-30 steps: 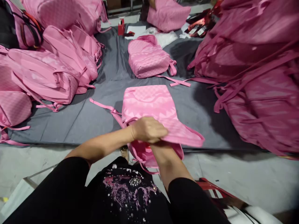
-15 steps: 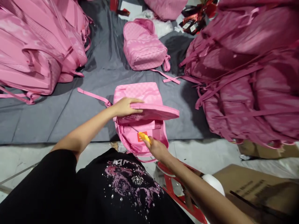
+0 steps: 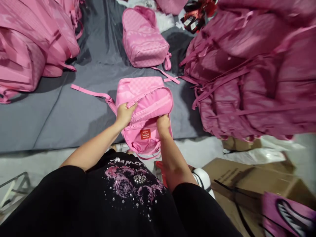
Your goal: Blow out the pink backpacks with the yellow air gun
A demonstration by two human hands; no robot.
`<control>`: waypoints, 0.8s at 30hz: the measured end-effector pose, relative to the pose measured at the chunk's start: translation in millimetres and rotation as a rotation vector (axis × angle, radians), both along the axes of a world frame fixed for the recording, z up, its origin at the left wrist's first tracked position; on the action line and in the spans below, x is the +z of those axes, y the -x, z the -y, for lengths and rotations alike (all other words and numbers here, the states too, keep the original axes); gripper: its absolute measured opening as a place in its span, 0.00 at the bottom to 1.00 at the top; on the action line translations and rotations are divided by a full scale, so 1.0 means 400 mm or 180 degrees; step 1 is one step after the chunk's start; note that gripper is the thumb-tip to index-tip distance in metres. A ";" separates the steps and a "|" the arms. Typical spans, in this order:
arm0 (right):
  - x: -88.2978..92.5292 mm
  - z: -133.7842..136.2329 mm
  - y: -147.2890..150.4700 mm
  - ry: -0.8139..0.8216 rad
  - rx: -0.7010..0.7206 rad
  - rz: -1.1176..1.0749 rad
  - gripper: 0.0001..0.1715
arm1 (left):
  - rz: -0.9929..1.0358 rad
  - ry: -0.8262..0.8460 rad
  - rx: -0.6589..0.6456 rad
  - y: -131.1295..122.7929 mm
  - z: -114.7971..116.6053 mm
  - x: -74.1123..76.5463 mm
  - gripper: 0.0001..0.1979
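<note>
A pink patterned backpack (image 3: pixel 140 84) lies unzipped in front of me, its mouth toward my body. With thumb and fingers, my left hand (image 3: pixel 125 114) grips the left edge of the folded-back front panel, whose lining shows. My right hand (image 3: pixel 164 125) reaches into the opening on the right side, its fingers hidden under the panel. Whether they still hold the yellow-handled tool cannot be seen. A red label (image 3: pixel 145 134) is sewn to the inside lining. One strap (image 3: pixel 91 92) stretches left across the grey cloth.
Another pink backpack (image 3: pixel 145 46) lies just beyond on the grey cloth (image 3: pixel 81 121). Heaped pink backpacks flank both sides, the right heap (image 3: pixel 247 79) being larger. Red-and-black wrappers (image 3: pixel 195 19) lie at the back. A cardboard box (image 3: pixel 229 174) stands on the floor at right.
My right hand has moved up and deeper into the backpack, and the yellow-handled tool has gone out of sight. My left hand has tipped the front panel back, showing its lining. The view has shifted.
</note>
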State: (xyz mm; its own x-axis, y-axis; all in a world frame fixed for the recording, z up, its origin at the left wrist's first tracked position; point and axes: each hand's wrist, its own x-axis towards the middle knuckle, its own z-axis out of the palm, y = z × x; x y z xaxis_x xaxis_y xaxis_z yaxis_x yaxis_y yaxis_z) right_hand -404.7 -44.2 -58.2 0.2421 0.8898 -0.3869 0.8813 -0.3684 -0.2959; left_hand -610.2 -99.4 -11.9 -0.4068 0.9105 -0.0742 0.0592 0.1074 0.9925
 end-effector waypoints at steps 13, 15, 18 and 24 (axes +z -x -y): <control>0.078 0.241 -0.276 0.2388 -0.0134 -0.0647 0.26 | -0.0485 -0.0155 0.0242 -0.115 -0.057 -0.032 0.16; 0.068 0.232 -0.289 0.2256 -0.0272 -0.0782 0.24 | -0.0619 -0.0150 0.0160 -0.118 -0.052 -0.024 0.18; 0.034 0.237 -0.303 0.2258 -0.0394 -0.1012 0.22 | -0.0772 -0.0179 0.0075 -0.121 -0.046 -0.014 0.19; -0.060 0.272 -0.280 0.1392 -0.1179 -0.2635 0.28 | -0.0822 -0.0265 -0.0137 -0.122 -0.046 0.005 0.19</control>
